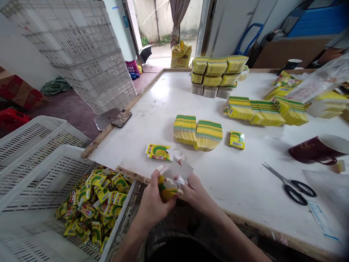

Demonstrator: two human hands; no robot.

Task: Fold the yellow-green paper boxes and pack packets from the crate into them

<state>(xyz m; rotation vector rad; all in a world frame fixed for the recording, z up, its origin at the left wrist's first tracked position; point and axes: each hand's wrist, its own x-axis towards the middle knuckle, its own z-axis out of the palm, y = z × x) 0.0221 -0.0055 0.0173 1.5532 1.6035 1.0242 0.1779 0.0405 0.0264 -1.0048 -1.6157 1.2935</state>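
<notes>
Over the table's near edge, my left hand (pixel 154 202) is closed around a small yellow-and-green box (pixel 167 190), partly hidden by the fingers. My right hand (pixel 194 189) pinches the same box from the other side, where a whitish flap (pixel 181 169) stands up. White coverings wrap several of my fingertips. Just beyond the hands lies a flat yellow carton (pixel 159 152) with a white end. Two bundles of stacked flat cartons, a left bundle (pixel 184 129) and a right bundle (pixel 208 134), sit behind it. A closed small box (pixel 236 140) is to their right.
A white crate (pixel 65 151) full of small yellow boxes stands below the table's left edge. Scissors (pixel 289 183) and a dark mug (pixel 313 151) are on the right. Stacked carton bundles (pixel 216 71) stand at the back; a phone (pixel 121 118) lies on the left edge.
</notes>
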